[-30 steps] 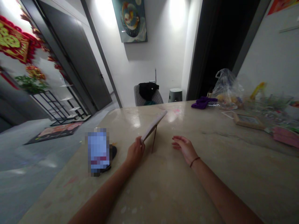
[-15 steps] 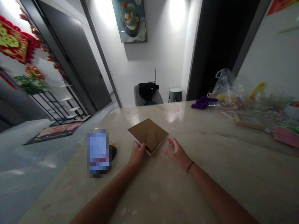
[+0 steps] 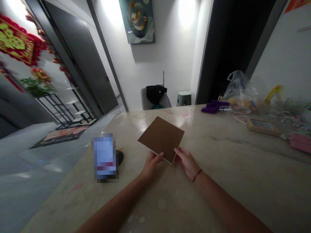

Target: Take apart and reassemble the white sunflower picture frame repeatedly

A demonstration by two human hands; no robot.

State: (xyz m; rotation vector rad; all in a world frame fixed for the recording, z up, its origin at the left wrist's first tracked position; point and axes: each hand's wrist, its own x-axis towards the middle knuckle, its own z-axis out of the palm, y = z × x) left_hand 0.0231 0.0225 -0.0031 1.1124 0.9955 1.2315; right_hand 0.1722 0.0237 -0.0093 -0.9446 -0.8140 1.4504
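Note:
A picture frame (image 3: 161, 137) with a brown backing board and thin white edges is held over the table, its back facing me and one corner pointing my way. The outline of its stand shows faintly on the board. My left hand (image 3: 152, 161) grips the near left edge, thumb on the backing. On the near right edge, my right hand (image 3: 186, 160) is closed with its thumb on the board and its fingers partly beneath. The front of the picture frame is hidden. A red-brown cord circles my right wrist.
A blurred-out phone-like screen (image 3: 105, 157) stands on the table (image 3: 218, 181) at left. Toward the back right are a purple cloth (image 3: 213, 106), a clear plastic bag (image 3: 239, 92), a wooden frame (image 3: 263, 126) and a pink item (image 3: 300, 142). A chair (image 3: 167, 102) stands beyond the table.
My right hand, open beside the picture frame before, has taken hold of its right edge. The picture frame has turned and shifted slightly right, with my left hand still on it.

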